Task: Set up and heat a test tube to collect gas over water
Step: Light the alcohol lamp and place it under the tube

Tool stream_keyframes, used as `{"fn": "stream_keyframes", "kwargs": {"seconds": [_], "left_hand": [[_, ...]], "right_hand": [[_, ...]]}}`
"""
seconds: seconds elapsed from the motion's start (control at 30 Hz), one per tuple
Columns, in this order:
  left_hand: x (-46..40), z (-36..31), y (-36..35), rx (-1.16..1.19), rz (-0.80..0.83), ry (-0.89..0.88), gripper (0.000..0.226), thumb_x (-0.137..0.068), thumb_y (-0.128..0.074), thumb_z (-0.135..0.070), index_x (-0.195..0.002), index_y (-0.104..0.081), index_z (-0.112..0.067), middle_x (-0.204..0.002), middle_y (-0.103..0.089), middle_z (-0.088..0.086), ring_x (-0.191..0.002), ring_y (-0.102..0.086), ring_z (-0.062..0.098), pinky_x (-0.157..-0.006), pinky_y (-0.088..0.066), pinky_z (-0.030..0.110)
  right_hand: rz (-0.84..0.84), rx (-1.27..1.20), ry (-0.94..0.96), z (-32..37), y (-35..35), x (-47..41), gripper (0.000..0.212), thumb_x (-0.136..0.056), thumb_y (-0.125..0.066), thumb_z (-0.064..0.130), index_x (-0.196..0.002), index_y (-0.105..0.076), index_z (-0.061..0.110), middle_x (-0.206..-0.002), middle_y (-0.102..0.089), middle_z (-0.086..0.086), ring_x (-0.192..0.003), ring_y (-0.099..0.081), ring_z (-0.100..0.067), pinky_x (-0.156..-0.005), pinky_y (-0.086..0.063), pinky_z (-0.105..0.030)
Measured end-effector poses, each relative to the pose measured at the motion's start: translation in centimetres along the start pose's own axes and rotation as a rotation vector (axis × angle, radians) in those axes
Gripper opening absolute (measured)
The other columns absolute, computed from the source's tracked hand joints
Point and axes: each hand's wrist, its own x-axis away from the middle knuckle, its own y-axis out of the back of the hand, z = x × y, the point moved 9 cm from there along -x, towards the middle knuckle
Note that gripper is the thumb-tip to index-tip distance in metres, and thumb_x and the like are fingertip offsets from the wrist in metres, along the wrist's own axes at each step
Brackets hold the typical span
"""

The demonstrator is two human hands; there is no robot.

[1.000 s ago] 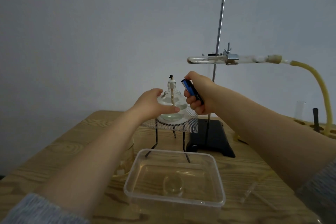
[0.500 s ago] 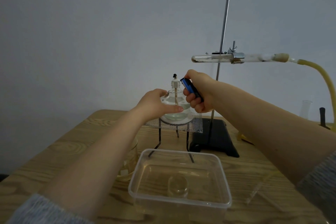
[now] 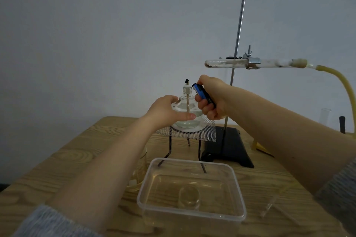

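While the left hand (image 3: 165,113) wraps around the glass body of the alcohol lamp (image 3: 187,113), thumb across the front, the right hand (image 3: 211,100) is grasping a blue lighter (image 3: 202,93) with its top end tilted toward the lamp's wick (image 3: 186,81). No flame on the wick as far as I can see. The lamp sits on a white wire gauze (image 3: 189,133) on top of a dark tripod (image 3: 170,150), so it's raised off the wooden table (image 3: 67,159).

The test tube (image 3: 227,63) is off to the right and higher up, lying horizontal in a metal clamp (image 3: 253,61) on the retort stand (image 3: 238,31), closed end pointing left. Its mouth has a stopper (image 3: 299,63) with a yellowish rubber hose (image 3: 339,82) curving down toward the right edge. The lamp isn't under the tube, it's to the left and lower, with the stand's black base (image 3: 229,146) just beside the tripod.

Closest to the camera there's a clear plastic tub (image 3: 190,215) with water and a small glass jar (image 3: 189,197) lying inside it. The left forearm covers most of a glass beaker (image 3: 141,167) behind it. At the far right you can just catch another empty tube (image 3: 325,115) standing upright and something dark (image 3: 342,124) next to it, too cut off to say more. A thin glass tube (image 3: 273,202) lies on the table right of the tub.
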Motion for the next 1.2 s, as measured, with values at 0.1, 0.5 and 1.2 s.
{"fn": "stream_keyframes", "kwargs": {"seconds": [0.1, 0.5, 1.2], "left_hand": [[0.04, 0.05, 0.12, 0.013, -0.006, 0.002, 0.090, -0.065, -0.080, -0.046, -0.139, -0.041, -0.016, -0.142, -0.045, 0.000, -0.126, -0.045, 0.017, -0.091, -0.034, 0.025], [0.10, 0.09, 0.04, 0.021, -0.007, 0.004, 0.090, -0.065, -0.081, -0.046, -0.140, -0.041, -0.016, -0.143, -0.044, 0.000, -0.128, -0.044, 0.018, -0.097, -0.035, 0.027], [0.12, 0.21, -0.05, 0.028, -0.014, -0.009, 0.091, -0.065, -0.080, -0.047, -0.141, -0.041, -0.016, -0.143, -0.045, 0.000, -0.129, -0.043, 0.018, -0.101, -0.036, 0.030]], "right_hand": [[0.012, -0.019, 0.002, 0.13, -0.33, 0.06, 0.036, -0.085, -0.040, 0.042, -0.062, -0.046, 0.015, -0.047, -0.037, 0.004, -0.041, -0.024, -0.009, -0.039, -0.021, -0.018], [-0.005, -0.030, 0.002, 0.10, -0.29, 0.16, 0.036, -0.085, -0.040, 0.042, -0.062, -0.046, 0.015, -0.047, -0.036, 0.004, -0.038, -0.024, -0.009, -0.039, -0.021, -0.017], [-0.001, -0.028, -0.004, 0.19, -0.71, 0.07, 0.038, -0.086, -0.038, 0.042, -0.061, -0.045, 0.015, -0.047, -0.035, 0.004, -0.038, -0.023, -0.009, -0.039, -0.019, -0.018]]}}
